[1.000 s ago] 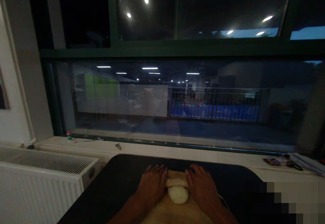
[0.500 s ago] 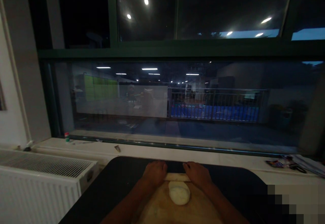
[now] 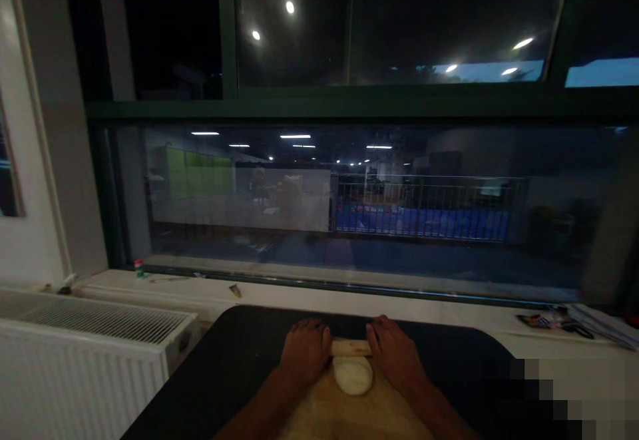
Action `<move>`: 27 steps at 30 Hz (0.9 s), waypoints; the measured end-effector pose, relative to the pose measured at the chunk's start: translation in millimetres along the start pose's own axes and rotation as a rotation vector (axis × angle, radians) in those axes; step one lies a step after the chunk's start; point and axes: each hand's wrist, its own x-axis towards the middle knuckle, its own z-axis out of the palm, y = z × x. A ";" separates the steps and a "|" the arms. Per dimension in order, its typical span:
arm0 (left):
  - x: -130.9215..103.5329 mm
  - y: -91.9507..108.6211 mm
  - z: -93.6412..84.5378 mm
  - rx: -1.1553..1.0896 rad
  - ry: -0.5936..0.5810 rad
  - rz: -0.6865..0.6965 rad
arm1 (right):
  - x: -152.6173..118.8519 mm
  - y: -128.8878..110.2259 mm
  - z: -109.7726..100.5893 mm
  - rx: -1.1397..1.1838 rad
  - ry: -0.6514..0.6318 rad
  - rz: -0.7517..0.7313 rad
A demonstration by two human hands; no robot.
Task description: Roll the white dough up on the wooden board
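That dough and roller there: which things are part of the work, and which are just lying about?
In use:
left hand and right hand on the rolling pin
dough
wooden board
dark table

Lying about:
small bottle on the sill
papers at far right
radiator

table: dark, rounded-cornered table (image 3: 239, 360) in front of the window, its right near part blurred out
board: a wooden board (image 3: 344, 413) lies flat on the table at the near middle
dough: a pale oval lump of dough (image 3: 352, 375) sits on the board
rolling pin: a rolling pin (image 3: 351, 347) lies crosswise on the board, touching the dough's far edge
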 end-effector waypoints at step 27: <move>-22.8 -5.2 -4.9 -0.085 0.000 0.082 | -52.9 -20.7 -31.9 -0.198 -0.190 -0.029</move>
